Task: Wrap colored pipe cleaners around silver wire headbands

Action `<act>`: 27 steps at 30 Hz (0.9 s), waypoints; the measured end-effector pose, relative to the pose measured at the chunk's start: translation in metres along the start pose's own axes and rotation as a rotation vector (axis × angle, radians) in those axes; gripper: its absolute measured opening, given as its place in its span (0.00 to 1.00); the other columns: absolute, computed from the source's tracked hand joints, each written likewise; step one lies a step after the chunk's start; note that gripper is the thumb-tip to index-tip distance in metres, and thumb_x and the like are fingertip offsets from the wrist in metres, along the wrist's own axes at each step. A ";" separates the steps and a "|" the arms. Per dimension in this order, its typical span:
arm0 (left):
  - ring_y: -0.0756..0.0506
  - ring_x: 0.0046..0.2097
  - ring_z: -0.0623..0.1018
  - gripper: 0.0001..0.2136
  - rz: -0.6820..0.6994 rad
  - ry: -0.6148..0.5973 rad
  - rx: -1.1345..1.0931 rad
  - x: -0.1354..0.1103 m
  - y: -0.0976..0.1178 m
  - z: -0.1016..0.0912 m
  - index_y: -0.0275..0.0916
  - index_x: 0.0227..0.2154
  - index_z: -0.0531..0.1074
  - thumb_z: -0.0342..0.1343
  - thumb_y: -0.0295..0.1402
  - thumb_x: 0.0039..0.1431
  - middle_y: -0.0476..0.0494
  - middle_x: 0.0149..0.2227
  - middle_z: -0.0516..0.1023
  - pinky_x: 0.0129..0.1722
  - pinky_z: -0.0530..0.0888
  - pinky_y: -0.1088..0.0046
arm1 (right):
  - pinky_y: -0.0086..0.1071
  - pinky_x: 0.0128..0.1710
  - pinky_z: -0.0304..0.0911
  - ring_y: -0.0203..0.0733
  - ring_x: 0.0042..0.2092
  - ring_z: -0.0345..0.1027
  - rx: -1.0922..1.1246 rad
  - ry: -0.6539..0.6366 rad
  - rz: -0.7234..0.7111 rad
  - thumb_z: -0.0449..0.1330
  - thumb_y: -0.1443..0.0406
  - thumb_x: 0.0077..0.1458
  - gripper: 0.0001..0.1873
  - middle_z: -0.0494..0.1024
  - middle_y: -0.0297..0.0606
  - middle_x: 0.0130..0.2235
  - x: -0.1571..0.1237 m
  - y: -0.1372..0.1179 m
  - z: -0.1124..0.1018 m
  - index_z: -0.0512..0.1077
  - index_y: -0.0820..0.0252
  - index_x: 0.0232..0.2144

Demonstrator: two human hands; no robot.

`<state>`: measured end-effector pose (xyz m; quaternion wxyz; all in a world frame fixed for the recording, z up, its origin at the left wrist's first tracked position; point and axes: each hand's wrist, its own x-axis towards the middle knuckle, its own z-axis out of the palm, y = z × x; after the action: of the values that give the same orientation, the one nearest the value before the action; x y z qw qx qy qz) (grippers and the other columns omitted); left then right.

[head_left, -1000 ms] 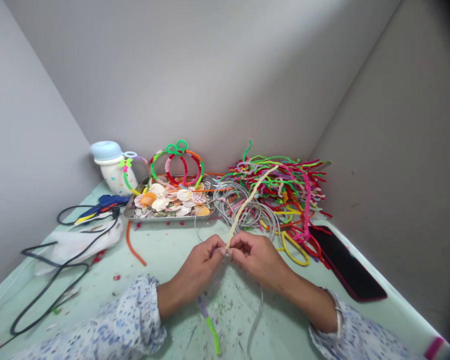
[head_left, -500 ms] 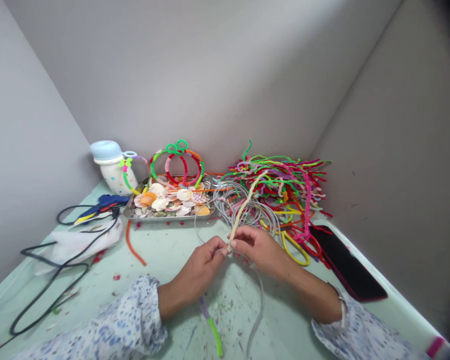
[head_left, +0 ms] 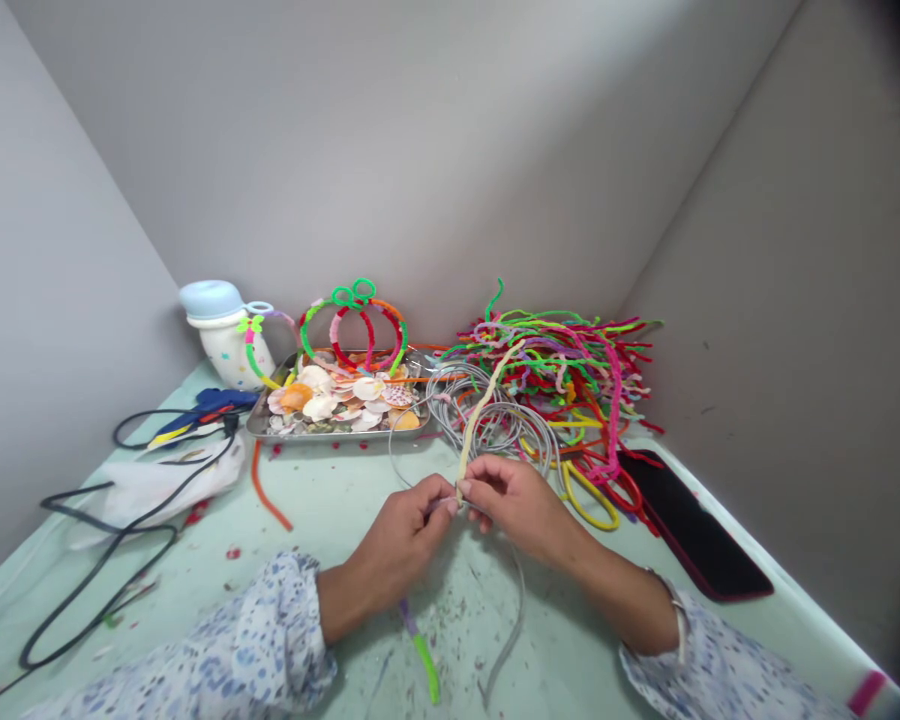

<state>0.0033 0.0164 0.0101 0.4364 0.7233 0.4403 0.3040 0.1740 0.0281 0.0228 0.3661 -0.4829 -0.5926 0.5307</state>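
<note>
Pinched between left hand (head_left: 405, 535) and right hand (head_left: 514, 500), fingertips nearly touching: the near end of a cream pipe cleaner (head_left: 484, 405). Both hands clenched on it at one spot, just above the table (head_left: 330, 500), and meeting there also a thin grey headband (head_left: 511, 625), apparently caught in the same pinch, though hidden under the fingers at the exact contact. Hard to tell which hand bears which of the two.

From the pinch, cream pipe cleaner running up and away, leaning slightly right, long axis pointing toward the pile of coloured pipe cleaners (head_left: 570, 370) at the back right; free far end in the air over that pile. Headband going the opposite way: curving down and toward the body from under the right hand, tip resting on the table near the right sleeve. So, two long things leaving one grip in opposite directions, cream stem far, grey band near. Right hand slightly farther forward and nearer the stem's run; left hand on the near side of the pinch.

Outward: coils of grey wire (head_left: 487, 420) just behind the hands, yellow scissors (head_left: 589, 500) and a dark phone (head_left: 690, 530) to the right, a green and purple pipe cleaner (head_left: 420, 650) lying between the forearms. Farther left, a tray of shells (head_left: 337, 405), glue gun (head_left: 202, 408), black cable (head_left: 112, 560), white jug (head_left: 225, 335).
</note>
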 end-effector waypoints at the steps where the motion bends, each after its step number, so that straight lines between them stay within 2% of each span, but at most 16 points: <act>1: 0.50 0.28 0.64 0.11 0.002 0.002 0.003 0.000 0.001 0.000 0.37 0.32 0.69 0.44 0.35 0.64 0.51 0.26 0.67 0.28 0.60 0.75 | 0.28 0.24 0.61 0.33 0.23 0.63 -0.009 0.002 -0.005 0.57 0.63 0.53 0.06 0.70 0.30 0.22 0.000 0.000 0.000 0.68 0.60 0.28; 11: 0.49 0.31 0.68 0.12 0.010 0.018 0.011 0.002 0.002 -0.002 0.36 0.33 0.72 0.44 0.34 0.63 0.50 0.28 0.71 0.31 0.63 0.75 | 0.27 0.28 0.55 0.33 0.27 0.60 -0.117 0.025 -0.125 0.57 0.65 0.54 0.06 0.67 0.29 0.24 -0.002 -0.004 -0.002 0.69 0.61 0.27; 20: 0.48 0.32 0.68 0.12 -0.016 0.026 -0.037 0.004 0.004 -0.004 0.37 0.33 0.72 0.44 0.34 0.62 0.50 0.28 0.70 0.33 0.64 0.75 | 0.29 0.34 0.59 0.37 0.33 0.64 -0.233 0.120 -0.298 0.57 0.65 0.56 0.06 0.69 0.32 0.30 -0.002 0.003 -0.001 0.71 0.59 0.28; 27: 0.48 0.32 0.69 0.12 -0.043 0.047 -0.103 0.005 0.003 -0.006 0.37 0.31 0.72 0.46 0.35 0.61 0.50 0.27 0.72 0.33 0.65 0.75 | 0.30 0.36 0.62 0.39 0.35 0.66 -0.292 0.144 -0.369 0.58 0.66 0.56 0.06 0.71 0.35 0.32 -0.006 0.001 0.002 0.74 0.58 0.29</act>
<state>0.0015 0.0228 0.0154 0.4690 0.6831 0.4497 0.3336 0.1737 0.0219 0.0220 0.4243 -0.4509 -0.7136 0.3277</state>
